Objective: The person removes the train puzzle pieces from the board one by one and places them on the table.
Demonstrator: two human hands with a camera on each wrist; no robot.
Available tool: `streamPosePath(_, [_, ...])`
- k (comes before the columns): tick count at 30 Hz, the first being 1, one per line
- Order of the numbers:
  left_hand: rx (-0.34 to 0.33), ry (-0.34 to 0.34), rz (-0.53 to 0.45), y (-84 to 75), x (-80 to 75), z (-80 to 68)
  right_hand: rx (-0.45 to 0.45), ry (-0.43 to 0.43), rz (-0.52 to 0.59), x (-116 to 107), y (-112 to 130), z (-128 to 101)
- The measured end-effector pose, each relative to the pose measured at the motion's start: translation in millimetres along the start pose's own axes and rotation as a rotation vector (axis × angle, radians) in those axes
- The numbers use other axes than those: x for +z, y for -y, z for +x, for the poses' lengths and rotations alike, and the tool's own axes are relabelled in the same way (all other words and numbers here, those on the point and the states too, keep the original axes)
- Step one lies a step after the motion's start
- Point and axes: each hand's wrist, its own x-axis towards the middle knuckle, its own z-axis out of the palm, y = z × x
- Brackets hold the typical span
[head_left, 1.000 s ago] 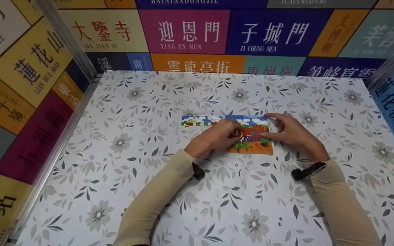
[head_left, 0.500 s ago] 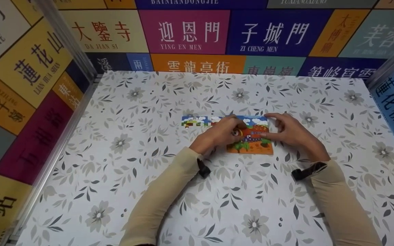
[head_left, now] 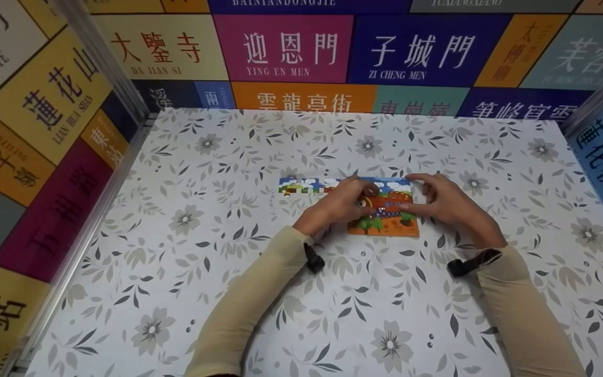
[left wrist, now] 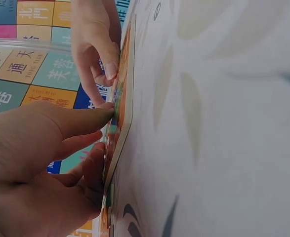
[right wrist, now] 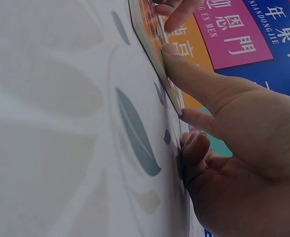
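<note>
A small flat picture puzzle [head_left: 385, 226], with a red, green and orange cartoon scene under a blue sky, lies on the table. My left hand [head_left: 339, 205] reaches over its left side, thumb and fingertips touching the picture. In the left wrist view the left thumb [left wrist: 85, 121] is nearly straight, its tip on the face. My right hand [head_left: 447, 201] steadies the right side: its thumb rests on the picture and its index finger touches the far right corner. Loose jigsaw pieces [head_left: 298, 185] lie left of the puzzle, partly behind the left hand.
The table wears a white cloth [head_left: 259, 293] printed with grey flowers and leaves. Panels with large Chinese characters [head_left: 286, 50] rise behind it, and more stand along the left [head_left: 60, 112] and right sides.
My left hand has moved slightly right and its fingers have spread over the picture, where they were bunched a second ago. The right hand has stayed in place.
</note>
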Motion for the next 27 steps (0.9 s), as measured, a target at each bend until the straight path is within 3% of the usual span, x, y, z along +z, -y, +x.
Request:
streamPosePath(14, [0.006,-0.013,0.002,-0.2,0.3,-0.8,-0.008,0.0,0.031,-0.4,2.6,-0.6])
streamPosePath(27, [-0.105,-0.048,0.034,-8.0,1.8,-6.3,0.101,0.016,0.013,2.1,1.8,1.0])
